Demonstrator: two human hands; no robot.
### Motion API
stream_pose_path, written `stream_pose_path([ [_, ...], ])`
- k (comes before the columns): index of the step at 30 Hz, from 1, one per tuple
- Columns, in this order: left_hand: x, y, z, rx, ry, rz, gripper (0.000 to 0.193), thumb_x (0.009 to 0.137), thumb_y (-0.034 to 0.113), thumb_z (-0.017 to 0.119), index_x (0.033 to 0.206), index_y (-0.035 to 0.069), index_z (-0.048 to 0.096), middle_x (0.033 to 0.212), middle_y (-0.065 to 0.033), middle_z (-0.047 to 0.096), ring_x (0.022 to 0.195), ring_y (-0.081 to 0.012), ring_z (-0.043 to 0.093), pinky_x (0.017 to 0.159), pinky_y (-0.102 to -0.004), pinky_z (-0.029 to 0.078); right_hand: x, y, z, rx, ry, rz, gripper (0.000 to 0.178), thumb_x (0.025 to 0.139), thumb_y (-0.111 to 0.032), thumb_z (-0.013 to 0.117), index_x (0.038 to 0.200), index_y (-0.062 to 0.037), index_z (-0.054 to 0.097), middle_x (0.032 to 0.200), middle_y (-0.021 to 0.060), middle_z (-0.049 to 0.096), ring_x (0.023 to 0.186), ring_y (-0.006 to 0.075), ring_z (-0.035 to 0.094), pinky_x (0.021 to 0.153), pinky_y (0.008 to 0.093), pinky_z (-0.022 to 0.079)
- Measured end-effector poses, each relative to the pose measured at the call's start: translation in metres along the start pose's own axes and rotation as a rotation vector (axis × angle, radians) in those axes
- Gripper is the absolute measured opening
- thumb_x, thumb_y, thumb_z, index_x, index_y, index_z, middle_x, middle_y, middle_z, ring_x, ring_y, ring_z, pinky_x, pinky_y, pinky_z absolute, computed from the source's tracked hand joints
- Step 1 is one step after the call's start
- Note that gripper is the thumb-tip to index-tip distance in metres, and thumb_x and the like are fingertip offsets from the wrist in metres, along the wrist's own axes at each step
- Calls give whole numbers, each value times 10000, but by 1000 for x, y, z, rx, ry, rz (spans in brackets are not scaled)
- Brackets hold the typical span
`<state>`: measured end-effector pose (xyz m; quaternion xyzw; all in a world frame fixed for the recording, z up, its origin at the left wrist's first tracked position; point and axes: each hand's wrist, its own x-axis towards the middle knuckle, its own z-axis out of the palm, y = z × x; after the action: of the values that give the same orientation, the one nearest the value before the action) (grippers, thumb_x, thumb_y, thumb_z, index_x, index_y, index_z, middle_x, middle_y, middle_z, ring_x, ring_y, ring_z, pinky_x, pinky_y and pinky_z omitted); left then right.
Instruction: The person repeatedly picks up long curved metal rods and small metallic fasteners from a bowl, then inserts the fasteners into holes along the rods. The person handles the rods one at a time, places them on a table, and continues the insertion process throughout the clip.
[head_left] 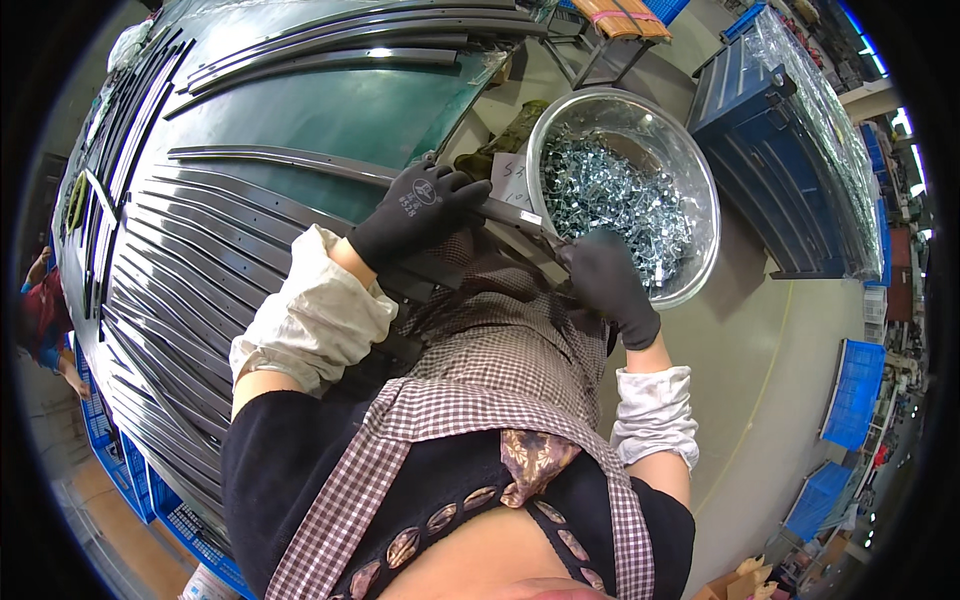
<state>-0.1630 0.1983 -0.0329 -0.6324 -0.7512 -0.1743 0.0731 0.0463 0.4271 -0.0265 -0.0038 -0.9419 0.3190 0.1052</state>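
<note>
A long dark strip [270, 154] stretches from over the green-topped surface [320, 112] past its edge, its near end just beside a clear round tub [713, 225]. The black-gloved left hand [420, 205] is clamped around the strip near that end; the right hand [606, 280], gloved alike, curls its fingers at the very tip, though whether they pinch it I cannot tell. Small silvery metal pieces [615, 200] fill much of the tub. Rows of similar strips [185, 265] lie across the surface, and a dark blue cabinet [750, 165] stands beyond the tub.
</note>
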Motion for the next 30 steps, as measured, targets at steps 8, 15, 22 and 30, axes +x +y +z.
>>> stream_pose_path([
  [8,-2,-1,0,1,41,15,406,803,241,709,1185,158,603,939,-49,643,896,-274,646,866,-430,492,5,-19,-14,312,-224,413,199,906,-167,612,800,0,627,709,149,605,686,318,611,640,424,474],
  [15,-4,-2,1,42,12,42,396,821,241,685,1198,155,600,939,-42,628,890,-254,642,830,-403,496,3,-1,-5,96,-123,88,232,985,-221,553,898,-37,664,706,140,614,619,302,604,599,395,484],
  [22,-6,3,8,-6,40,104,374,822,249,681,1172,138,616,923,-49,633,791,-253,650,678,-390,515,13,-20,-2,-96,-184,97,191,925,-235,609,900,-54,662,794,176,656,721,373,654,635,462,516],
  [30,-3,9,-1,-20,-11,56,372,808,230,708,1161,130,645,938,-54,663,863,-256,664,750,-380,526,-1,-13,-18,16,-135,90,258,954,-272,591,883,-31,650,740,167,623,681,374,617,632,458,472],
])
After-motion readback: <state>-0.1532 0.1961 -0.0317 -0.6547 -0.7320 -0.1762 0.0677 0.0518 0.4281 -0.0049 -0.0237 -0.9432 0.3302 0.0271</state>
